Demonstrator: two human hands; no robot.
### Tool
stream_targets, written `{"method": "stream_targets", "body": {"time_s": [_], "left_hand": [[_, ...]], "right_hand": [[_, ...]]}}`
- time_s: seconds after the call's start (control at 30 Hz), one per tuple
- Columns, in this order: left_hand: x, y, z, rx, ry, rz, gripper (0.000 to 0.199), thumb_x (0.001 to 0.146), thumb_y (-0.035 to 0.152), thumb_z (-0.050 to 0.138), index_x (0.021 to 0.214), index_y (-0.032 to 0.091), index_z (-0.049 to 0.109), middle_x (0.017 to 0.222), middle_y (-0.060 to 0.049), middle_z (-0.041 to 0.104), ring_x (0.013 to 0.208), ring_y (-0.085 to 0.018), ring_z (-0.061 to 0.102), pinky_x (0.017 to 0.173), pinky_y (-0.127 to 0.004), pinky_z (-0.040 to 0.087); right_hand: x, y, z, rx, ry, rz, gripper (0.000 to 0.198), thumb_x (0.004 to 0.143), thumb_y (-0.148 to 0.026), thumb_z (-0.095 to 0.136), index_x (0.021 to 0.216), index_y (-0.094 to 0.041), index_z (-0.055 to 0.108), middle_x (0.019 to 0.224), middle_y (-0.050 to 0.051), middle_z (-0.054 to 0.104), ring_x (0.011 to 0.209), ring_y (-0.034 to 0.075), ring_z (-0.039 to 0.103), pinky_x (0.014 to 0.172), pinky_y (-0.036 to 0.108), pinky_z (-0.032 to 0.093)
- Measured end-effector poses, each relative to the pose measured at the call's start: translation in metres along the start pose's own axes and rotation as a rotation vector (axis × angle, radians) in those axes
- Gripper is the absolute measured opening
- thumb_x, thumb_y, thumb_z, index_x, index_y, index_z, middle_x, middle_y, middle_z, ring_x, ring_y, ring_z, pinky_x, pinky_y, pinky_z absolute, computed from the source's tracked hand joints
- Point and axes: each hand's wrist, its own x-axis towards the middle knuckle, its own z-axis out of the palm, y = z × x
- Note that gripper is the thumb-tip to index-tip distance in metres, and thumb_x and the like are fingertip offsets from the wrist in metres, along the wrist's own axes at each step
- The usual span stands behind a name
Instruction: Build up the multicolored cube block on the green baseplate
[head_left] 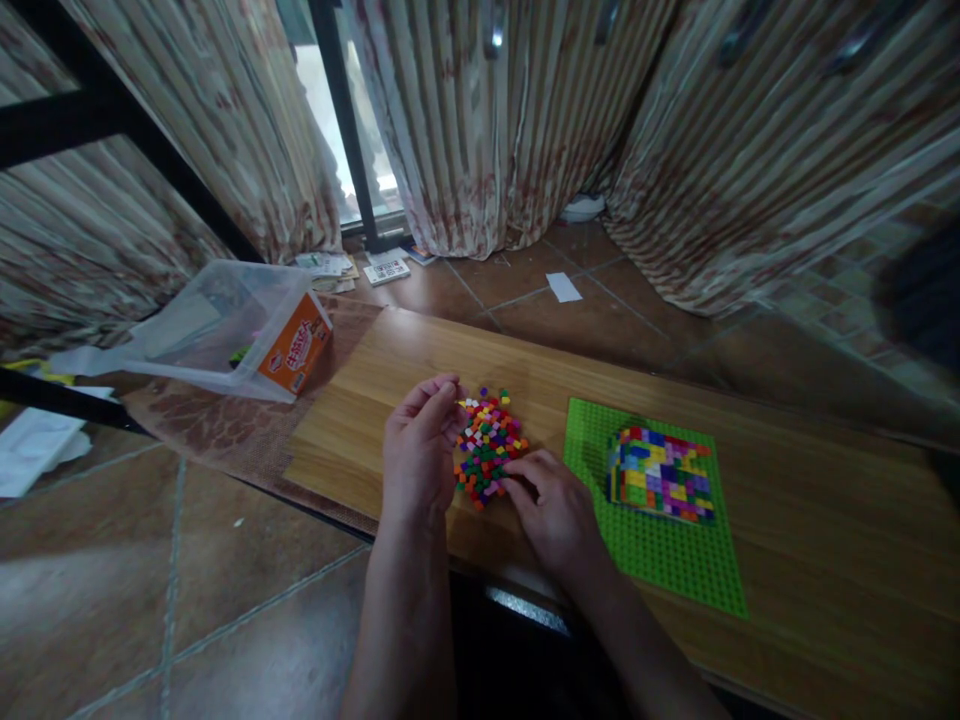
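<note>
A loose pile of small coloured toy bricks [491,435] lies on the wooden table. My left hand [421,440] is raised at the pile's left side, thumb and fingers pinched together; whatever they hold is hidden or too small to make out. At the pile's lower right edge, my right hand [556,505] has its thumb and forefinger closed among the bricks, and I cannot tell what is between the tips. Right of that hand lies a green studded baseplate [652,560]. On it stands a block built of many multicoloured bricks [664,475].
The wooden table [832,560] runs across the view. At its left end, a clear plastic bin [217,330] with an orange label rests on a brown patterned cover [225,435]. Papers and booklets [386,268] lie on the tiled floor before striped curtains [480,140].
</note>
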Motion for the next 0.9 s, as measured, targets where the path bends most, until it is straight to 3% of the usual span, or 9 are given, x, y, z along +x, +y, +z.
{"method": "stream_targets", "body": {"time_s": [0.53, 0.73, 0.9], "left_hand": [[0.000, -0.001, 0.004, 0.013, 0.001, -0.023, 0.026, 0.054, 0.021, 0.082, 0.075, 0.011, 0.069, 0.072, -0.001, 0.063, 0.059, -0.005, 0.053, 0.055, -0.015, 0.042], [0.003, -0.002, 0.004, 0.026, 0.031, -0.001, 0.028, 0.049, 0.019, 0.085, 0.073, 0.011, 0.071, 0.073, -0.001, 0.065, 0.063, -0.006, 0.056, 0.055, -0.014, 0.045], [0.005, -0.004, 0.006, 0.063, 0.013, -0.013, 0.028, 0.051, 0.019, 0.084, 0.074, 0.011, 0.072, 0.073, -0.001, 0.064, 0.061, -0.007, 0.056, 0.051, -0.014, 0.045]], "right_hand": [[0.000, 0.002, -0.006, -0.025, 0.073, 0.029, 0.014, 0.091, -0.013, 0.049, 0.088, -0.019, 0.062, 0.090, 0.007, 0.064, 0.087, 0.021, 0.060, 0.079, 0.034, 0.046], [0.003, -0.013, -0.061, 0.101, 0.214, 0.048, 0.012, 0.093, -0.020, 0.052, 0.093, -0.022, 0.064, 0.090, 0.002, 0.067, 0.084, 0.016, 0.062, 0.076, 0.029, 0.047], [-0.002, 0.025, -0.118, 0.103, 0.451, 0.212, 0.016, 0.089, -0.034, 0.058, 0.092, -0.022, 0.067, 0.086, 0.003, 0.069, 0.077, 0.018, 0.064, 0.071, 0.032, 0.049]]}}
